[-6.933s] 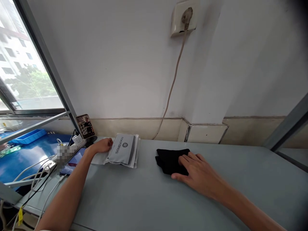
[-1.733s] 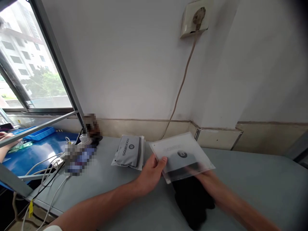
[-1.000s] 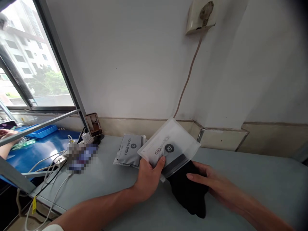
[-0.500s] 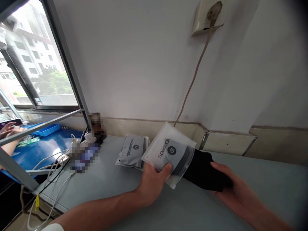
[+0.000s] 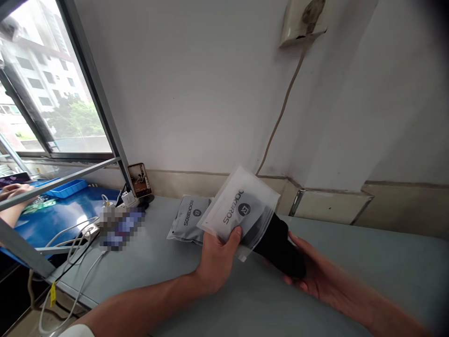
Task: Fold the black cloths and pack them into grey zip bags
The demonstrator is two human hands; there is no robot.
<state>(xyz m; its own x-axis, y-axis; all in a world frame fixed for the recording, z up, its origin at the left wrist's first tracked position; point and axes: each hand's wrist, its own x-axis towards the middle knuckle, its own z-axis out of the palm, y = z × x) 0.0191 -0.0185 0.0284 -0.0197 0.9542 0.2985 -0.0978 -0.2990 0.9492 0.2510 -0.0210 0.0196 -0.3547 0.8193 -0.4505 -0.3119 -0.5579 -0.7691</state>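
My left hand point(image 5: 219, 255) grips a translucent zip bag point(image 5: 242, 206) printed ROCKBROS, its thumb pressed on the front. The bag is tilted, with its mouth toward the lower right. A folded black fabric item point(image 5: 282, 248) is partly inside and sticks out of that mouth; I cannot tell what garment it is. My right hand point(image 5: 308, 267) is closed around the outer end of the black fabric, with fingers beneath it. Behind my left hand, a similar packed ROCKBROS bag point(image 5: 191, 217) lies on the grey table point(image 5: 175, 309), partly covered by the held bag.
A phone on a stand point(image 5: 139, 180) leans near the wall at the left. Beside it are a charger point(image 5: 128, 199), white cables point(image 5: 79, 243) and a blurred-out device point(image 5: 122, 229). Past the metal frame point(image 5: 63, 180), another person's hands point(image 5: 16, 192) are over a blue table point(image 5: 101, 199).
My right hand has moved left with the black fabric, and less of it shows outside the bag. My left hand and the bag have shifted slightly left and up.
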